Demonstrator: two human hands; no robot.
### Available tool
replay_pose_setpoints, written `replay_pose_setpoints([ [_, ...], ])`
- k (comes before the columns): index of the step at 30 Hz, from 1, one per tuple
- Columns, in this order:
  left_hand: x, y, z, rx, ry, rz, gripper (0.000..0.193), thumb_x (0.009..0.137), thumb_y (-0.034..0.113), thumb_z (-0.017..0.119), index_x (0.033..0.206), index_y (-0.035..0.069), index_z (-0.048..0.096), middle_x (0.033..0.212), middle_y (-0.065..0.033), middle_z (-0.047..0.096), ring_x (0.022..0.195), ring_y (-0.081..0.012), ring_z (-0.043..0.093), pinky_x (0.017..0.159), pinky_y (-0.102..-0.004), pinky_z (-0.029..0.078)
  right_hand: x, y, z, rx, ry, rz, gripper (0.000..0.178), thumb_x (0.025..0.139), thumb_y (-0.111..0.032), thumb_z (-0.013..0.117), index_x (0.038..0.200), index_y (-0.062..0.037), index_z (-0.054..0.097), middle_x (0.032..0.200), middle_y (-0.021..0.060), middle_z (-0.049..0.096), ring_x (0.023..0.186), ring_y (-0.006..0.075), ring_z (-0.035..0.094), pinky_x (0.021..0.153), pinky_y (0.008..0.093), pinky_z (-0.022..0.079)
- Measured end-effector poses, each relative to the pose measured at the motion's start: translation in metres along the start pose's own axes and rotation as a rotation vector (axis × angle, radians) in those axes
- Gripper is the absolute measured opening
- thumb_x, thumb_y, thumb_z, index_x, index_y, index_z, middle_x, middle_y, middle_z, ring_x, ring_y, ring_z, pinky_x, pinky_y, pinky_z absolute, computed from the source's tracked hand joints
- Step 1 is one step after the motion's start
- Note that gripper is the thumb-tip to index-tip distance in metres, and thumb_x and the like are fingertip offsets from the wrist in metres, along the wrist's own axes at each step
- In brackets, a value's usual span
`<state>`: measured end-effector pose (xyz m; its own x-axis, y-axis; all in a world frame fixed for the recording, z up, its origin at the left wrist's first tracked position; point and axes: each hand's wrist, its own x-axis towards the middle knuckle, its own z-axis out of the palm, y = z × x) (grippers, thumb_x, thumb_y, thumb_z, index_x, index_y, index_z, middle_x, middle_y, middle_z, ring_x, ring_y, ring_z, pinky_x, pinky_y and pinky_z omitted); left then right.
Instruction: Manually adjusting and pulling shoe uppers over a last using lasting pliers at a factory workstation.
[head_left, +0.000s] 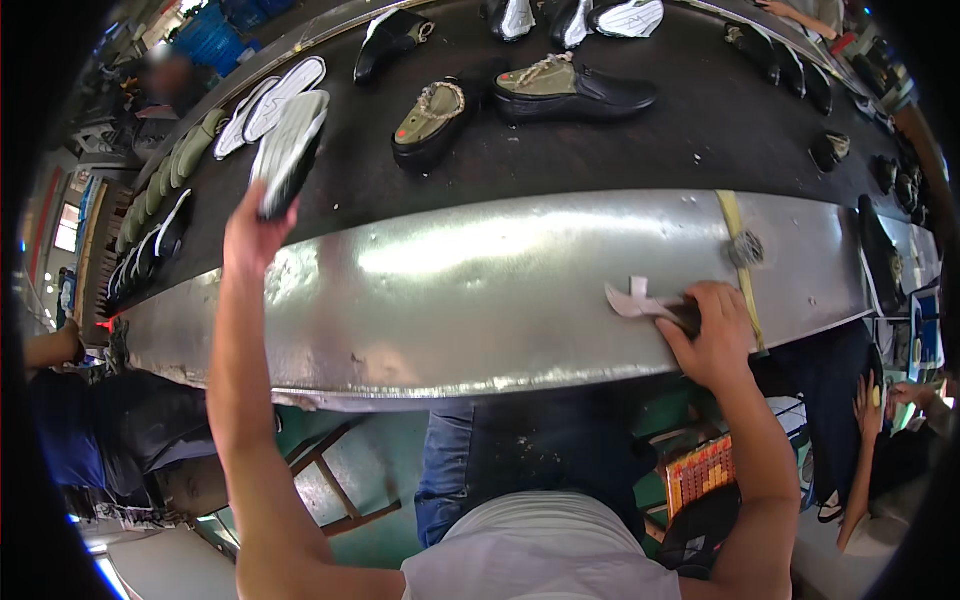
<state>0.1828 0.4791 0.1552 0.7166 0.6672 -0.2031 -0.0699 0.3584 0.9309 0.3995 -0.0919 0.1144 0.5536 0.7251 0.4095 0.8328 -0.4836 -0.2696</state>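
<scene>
My left hand (258, 228) is closed around the near end of a black shoe (292, 140), white sole showing, over the far left of the table. Just beyond it lie more pale-soled pieces (285, 95). On the right of the metal strip (480, 290), my right hand (718, 330) is closed round the dark handle of lasting pincers (635, 300). The tool's curved metal head and small square block point left and rest on or just above the strip. Farther back stand two olive-and-black shoes with rope trim, one in the middle (432, 122) and one to its right (580, 90).
A yellow strap (740, 270) crosses the metal at right, with a round grey lump (747, 249) beside it. Rows of shoe parts (165, 190) line the left side; more shoes (780, 60) stand at far right. A person's hands (875, 400) show at the right edge.
</scene>
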Motion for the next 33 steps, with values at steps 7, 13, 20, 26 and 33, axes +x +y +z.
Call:
replay_pose_setpoints([
  [7, -0.279, -0.098, 0.023, -0.064, -0.17, 0.111, 0.078, 0.082, 0.034, 0.079, 0.14, -0.003, 0.042, 0.129, -0.0181, 0.058, 0.115, -0.0299, 0.061, 0.1, -0.0441, 0.05, -0.003, -0.006, 0.003, -0.018, 0.068, -0.039, 0.039, 0.08, -0.033, 0.074, 0.1, -0.0044, 0.057, 0.094, 0.014, 0.062, 0.089, 0.0357, 0.058, 0.079, 0.045, 0.045],
  [13, -0.382, -0.211, 0.098, 0.449, -0.396, 0.032, 0.107, 0.073, 0.03, 0.088, 0.155, 0.002, 0.024, 0.144, -0.0178, 0.049, 0.129, -0.0281, 0.051, 0.11, -0.0382, 0.037, -0.034, -0.017, -0.007, -0.071, 0.175, -0.177, 0.038, 0.083, -0.036, 0.072, 0.1, -0.0039, 0.059, 0.092, 0.0142, 0.063, 0.087, 0.0358, 0.06, 0.079, 0.0457, 0.045],
  [20, -0.386, -0.265, 0.181, 1.742, -0.476, 0.482, 0.091, 0.081, 0.054, 0.07, 0.148, 0.002, 0.037, 0.13, -0.0275, 0.056, 0.122, -0.0403, 0.055, 0.103, -0.0408, 0.045, -0.164, -0.05, 0.0, 0.746, -0.161, 0.417, 0.03, 0.096, -0.03, 0.06, 0.098, -0.0004, 0.065, 0.08, 0.0103, 0.065, 0.07, 0.0175, 0.061, 0.064, 0.0337, 0.047],
  [26, -0.311, -0.293, 0.243, 1.218, -0.629, 0.001, 0.079, 0.083, 0.051, 0.071, 0.14, 0.001, 0.048, 0.131, -0.0271, 0.056, 0.12, -0.04, 0.057, 0.101, -0.0446, 0.046, -0.198, -0.069, -0.019, 1.119, -0.454, 0.735, 0.031, 0.096, -0.028, 0.062, 0.104, 0.0022, 0.062, 0.086, 0.0024, 0.064, 0.072, 0.0105, 0.057, 0.068, 0.0256, 0.047],
  [33, -0.326, -0.257, 0.197, 0.108, -0.415, -0.078, 0.064, 0.091, 0.019, 0.073, 0.145, 0.009, 0.04, 0.119, -0.0063, 0.058, 0.109, -0.0143, 0.055, 0.095, -0.0296, 0.046, -0.212, -0.112, -0.051, 0.942, -0.703, 0.596, 0.027, 0.095, -0.02, 0.061, 0.112, 0.0003, 0.062, 0.084, 0.0079, 0.066, 0.077, 0.0139, 0.063, 0.073, 0.0301, 0.05],
])
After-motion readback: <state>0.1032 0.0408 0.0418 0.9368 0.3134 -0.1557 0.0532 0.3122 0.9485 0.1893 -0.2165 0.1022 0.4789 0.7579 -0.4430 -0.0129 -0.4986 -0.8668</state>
